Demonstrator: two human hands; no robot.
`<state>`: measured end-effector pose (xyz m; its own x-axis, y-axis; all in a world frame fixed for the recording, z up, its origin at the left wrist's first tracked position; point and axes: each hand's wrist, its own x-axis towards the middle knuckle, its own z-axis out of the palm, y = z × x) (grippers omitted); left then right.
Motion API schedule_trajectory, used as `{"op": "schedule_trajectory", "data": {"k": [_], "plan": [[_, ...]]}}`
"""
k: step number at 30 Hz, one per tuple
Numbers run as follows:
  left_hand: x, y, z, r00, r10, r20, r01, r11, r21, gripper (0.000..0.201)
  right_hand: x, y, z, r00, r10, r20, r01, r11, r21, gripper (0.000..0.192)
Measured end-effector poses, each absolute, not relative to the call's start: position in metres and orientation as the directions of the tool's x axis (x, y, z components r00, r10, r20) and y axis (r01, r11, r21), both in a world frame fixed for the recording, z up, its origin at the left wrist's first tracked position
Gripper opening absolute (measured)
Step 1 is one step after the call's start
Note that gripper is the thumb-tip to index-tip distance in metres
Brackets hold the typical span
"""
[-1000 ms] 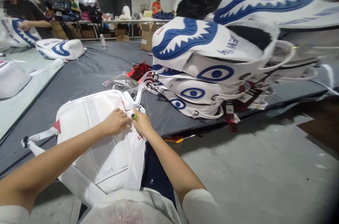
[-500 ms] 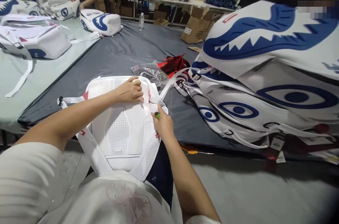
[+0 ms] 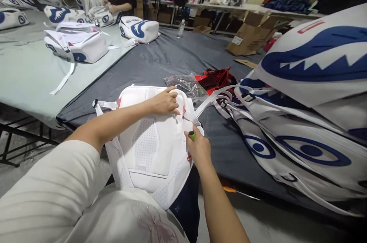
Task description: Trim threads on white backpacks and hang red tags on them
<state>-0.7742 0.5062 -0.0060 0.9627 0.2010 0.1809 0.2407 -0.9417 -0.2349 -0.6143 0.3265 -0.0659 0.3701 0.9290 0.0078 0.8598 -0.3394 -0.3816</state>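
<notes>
A white backpack (image 3: 166, 147) leans against the table edge at my lap, its dotted back panel and shoulder straps facing up. My left hand (image 3: 166, 102) lies across its upper part, fingers bent and gripping the fabric near the top right side. On the right edge of the backpack, my right hand (image 3: 199, 144) is closed around a small green tool with a dark end (image 3: 192, 135). Its working tip is hidden, so the kind of tool does not show. A red-edged spot of fabric shows between the two hands.
Stacked white backpacks (image 3: 312, 151) with blue eye and shark-mouth prints rise at the right. Behind my backpack lie a clear plastic bag (image 3: 186, 85) and red tags (image 3: 219, 80). A bottle (image 3: 181, 28), a carton (image 3: 248, 34) and more backpacks (image 3: 140, 29) stand farther off; people work beyond.
My view has turned left, so everything appears farther right. Both hands keep nearly the same places on the backpack, and the green tool stays in my right hand.
</notes>
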Motion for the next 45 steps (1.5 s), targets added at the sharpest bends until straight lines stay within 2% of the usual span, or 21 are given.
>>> {"op": "schedule_trajectory", "data": {"k": [2, 4, 6, 9, 13, 16, 19, 23, 26, 32, 39, 45], "plan": [[-0.777, 0.496, -0.013, 0.951, 0.225, 0.211, 0.269, -0.94, -0.208, 0.05, -0.612, 0.327, -0.065, 0.383, 0.923, -0.013, 0.848, -0.358, -0.391, 0.045], [-0.783, 0.478, -0.024, 0.941, 0.212, 0.263, 0.255, -0.956, -0.144, 0.046, -0.609, 0.322, -0.058, 0.405, 0.914, 0.017, 0.816, -0.352, -0.459, 0.042], [-0.792, 0.46, -0.033, 0.928, 0.192, 0.318, 0.223, -0.973, -0.065, 0.039, -0.608, 0.313, -0.045, 0.442, 0.886, 0.141, 0.764, -0.289, -0.577, 0.043], [-0.799, 0.447, -0.039, 0.915, 0.235, 0.329, 0.244, -0.97, 0.015, 0.036, -0.611, 0.302, -0.023, 0.507, 0.809, 0.296, 0.68, -0.165, -0.715, 0.055], [-0.795, 0.439, -0.045, 0.899, 0.32, 0.3, 0.325, -0.945, 0.034, 0.04, -0.62, 0.297, -0.013, 0.496, 0.844, 0.202, 0.434, -0.04, -0.9, 0.068], [-0.796, 0.437, -0.058, 0.879, 0.311, 0.362, 0.305, -0.949, 0.076, 0.029, -0.628, 0.298, -0.02, 0.454, 0.887, 0.088, 0.191, 0.0, -0.982, 0.061], [-0.803, 0.438, -0.076, 0.839, 0.249, 0.483, 0.219, -0.968, 0.119, 0.02, -0.635, 0.302, -0.032, 0.454, 0.89, 0.044, 0.156, -0.03, -0.987, 0.046], [-0.806, 0.441, -0.092, 0.792, 0.24, 0.562, 0.196, -0.971, 0.138, 0.029, -0.646, 0.309, -0.046, 0.587, 0.8, 0.128, 0.319, -0.083, -0.944, 0.029], [-0.805, 0.441, -0.094, 0.776, 0.228, 0.588, 0.185, -0.974, 0.133, 0.03, -0.654, 0.316, -0.055, 0.59, 0.78, 0.211, 0.44, -0.091, -0.893, 0.031], [-0.805, 0.441, -0.096, 0.736, 0.163, 0.657, 0.167, -0.984, 0.057, 0.025, -0.658, 0.322, -0.062, 0.524, 0.804, 0.281, 0.663, -0.179, -0.727, 0.034], [-0.803, 0.44, -0.099, 0.699, 0.171, 0.695, 0.145, -0.985, 0.097, 0.025, -0.658, 0.322, -0.064, 0.53, 0.809, 0.255, 0.652, -0.197, -0.732, 0.04], [-0.803, 0.439, -0.102, 0.694, 0.165, 0.701, 0.159, -0.984, 0.075, 0.026, -0.658, 0.324, -0.062, 0.52, 0.821, 0.237, 0.683, -0.233, -0.693, 0.044]]}}
